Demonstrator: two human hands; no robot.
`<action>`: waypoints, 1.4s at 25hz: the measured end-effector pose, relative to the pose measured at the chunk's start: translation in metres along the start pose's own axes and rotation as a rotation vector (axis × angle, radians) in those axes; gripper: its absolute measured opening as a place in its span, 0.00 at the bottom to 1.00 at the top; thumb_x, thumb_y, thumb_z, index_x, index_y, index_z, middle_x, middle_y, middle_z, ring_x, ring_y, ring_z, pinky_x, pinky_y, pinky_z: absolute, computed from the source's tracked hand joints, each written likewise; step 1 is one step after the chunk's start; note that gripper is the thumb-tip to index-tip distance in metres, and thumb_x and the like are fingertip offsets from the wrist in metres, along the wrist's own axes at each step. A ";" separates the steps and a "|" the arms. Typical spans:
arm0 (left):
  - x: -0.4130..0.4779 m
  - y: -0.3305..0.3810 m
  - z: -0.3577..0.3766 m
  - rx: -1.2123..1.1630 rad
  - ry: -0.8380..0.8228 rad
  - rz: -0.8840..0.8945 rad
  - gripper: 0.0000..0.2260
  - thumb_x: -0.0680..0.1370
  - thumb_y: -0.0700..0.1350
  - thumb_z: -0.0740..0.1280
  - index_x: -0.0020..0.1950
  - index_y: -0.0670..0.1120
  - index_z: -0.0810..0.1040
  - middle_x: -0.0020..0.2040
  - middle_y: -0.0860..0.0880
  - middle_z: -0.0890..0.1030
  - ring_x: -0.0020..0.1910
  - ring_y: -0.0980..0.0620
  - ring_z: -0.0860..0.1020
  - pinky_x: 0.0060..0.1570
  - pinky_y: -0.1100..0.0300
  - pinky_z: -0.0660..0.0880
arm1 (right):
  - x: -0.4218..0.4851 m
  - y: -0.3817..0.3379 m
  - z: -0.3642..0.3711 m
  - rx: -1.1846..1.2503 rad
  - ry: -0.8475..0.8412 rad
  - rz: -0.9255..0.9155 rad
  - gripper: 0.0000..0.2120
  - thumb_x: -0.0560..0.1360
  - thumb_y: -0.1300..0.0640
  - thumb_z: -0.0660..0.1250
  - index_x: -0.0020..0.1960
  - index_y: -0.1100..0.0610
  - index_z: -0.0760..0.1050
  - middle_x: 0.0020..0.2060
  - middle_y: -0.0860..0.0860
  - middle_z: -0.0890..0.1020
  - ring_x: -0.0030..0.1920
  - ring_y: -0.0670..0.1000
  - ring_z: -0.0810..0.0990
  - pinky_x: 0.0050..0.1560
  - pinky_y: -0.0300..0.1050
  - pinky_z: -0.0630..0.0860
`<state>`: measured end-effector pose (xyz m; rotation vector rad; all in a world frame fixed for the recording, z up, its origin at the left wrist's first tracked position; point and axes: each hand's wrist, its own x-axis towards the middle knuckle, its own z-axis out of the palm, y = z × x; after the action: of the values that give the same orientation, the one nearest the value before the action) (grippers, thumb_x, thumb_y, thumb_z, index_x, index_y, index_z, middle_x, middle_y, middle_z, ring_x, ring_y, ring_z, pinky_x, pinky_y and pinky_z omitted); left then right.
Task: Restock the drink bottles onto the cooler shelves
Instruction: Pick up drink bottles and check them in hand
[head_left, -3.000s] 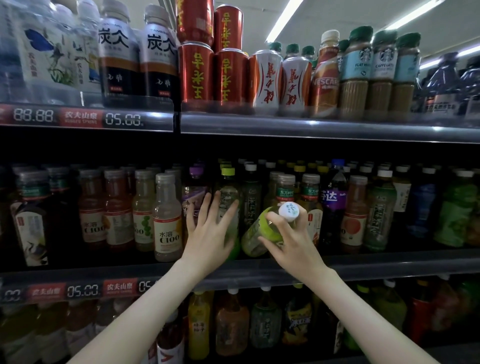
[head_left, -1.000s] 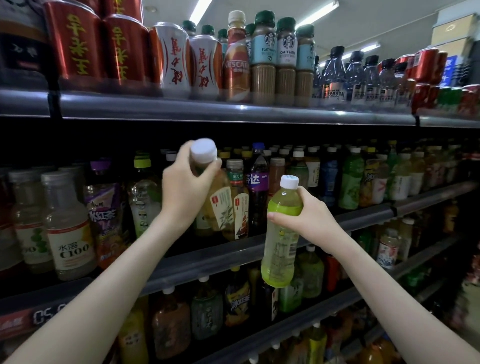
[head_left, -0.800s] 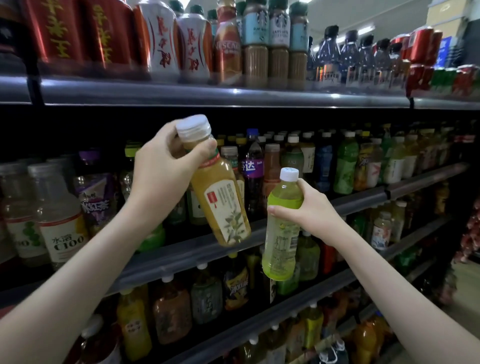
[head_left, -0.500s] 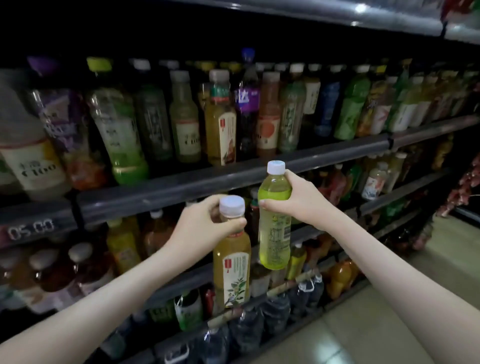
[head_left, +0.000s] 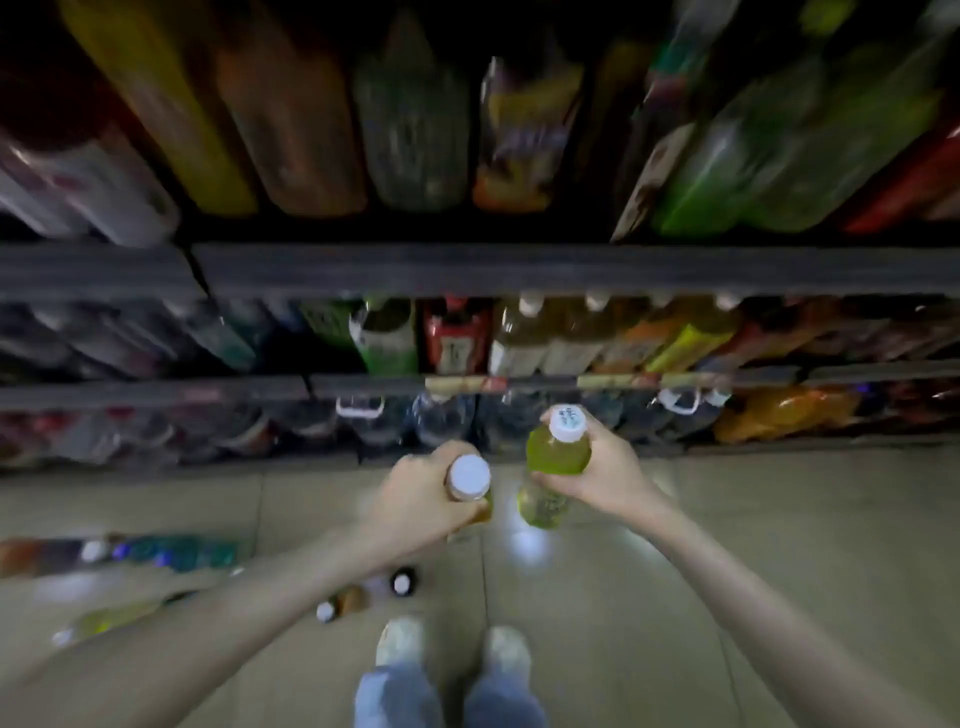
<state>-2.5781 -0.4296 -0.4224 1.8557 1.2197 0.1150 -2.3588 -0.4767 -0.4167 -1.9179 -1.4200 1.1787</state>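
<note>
Hands (head_left: 415, 501) round bottles (head_left: 558, 452), floor bottles (head_left: 401, 583) below

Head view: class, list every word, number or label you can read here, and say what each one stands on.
Nothing reads clearly.
Cap of the green bottle in the right hand: blue marks, too small to read.
Cap of the amber bottle in the left hand: no text shows.
Shelf bottles: labels blurred.
Shelf strips: blurred.
</note>
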 end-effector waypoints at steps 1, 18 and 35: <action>0.009 -0.028 0.030 0.014 -0.039 -0.059 0.17 0.69 0.54 0.72 0.53 0.53 0.71 0.47 0.51 0.82 0.47 0.50 0.79 0.44 0.57 0.74 | 0.010 0.039 0.023 0.004 -0.030 0.019 0.25 0.60 0.60 0.79 0.52 0.48 0.72 0.45 0.44 0.79 0.43 0.37 0.77 0.46 0.32 0.71; 0.178 -0.395 0.413 0.408 -0.463 -0.178 0.17 0.77 0.39 0.60 0.64 0.41 0.62 0.59 0.43 0.75 0.52 0.40 0.75 0.38 0.57 0.63 | 0.145 0.533 0.371 0.156 0.024 0.083 0.24 0.65 0.65 0.74 0.59 0.54 0.73 0.55 0.50 0.76 0.56 0.50 0.76 0.57 0.40 0.72; 0.056 -0.037 0.077 0.290 -0.063 -0.059 0.23 0.79 0.47 0.60 0.74 0.53 0.61 0.65 0.43 0.74 0.62 0.43 0.73 0.55 0.52 0.73 | 0.026 0.107 0.080 0.052 0.118 -0.080 0.27 0.78 0.60 0.64 0.74 0.47 0.61 0.61 0.40 0.70 0.59 0.47 0.75 0.59 0.55 0.75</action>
<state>-2.5360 -0.4288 -0.5155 2.0515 1.2993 -0.1607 -2.3686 -0.4989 -0.5513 -1.8460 -1.3769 1.0387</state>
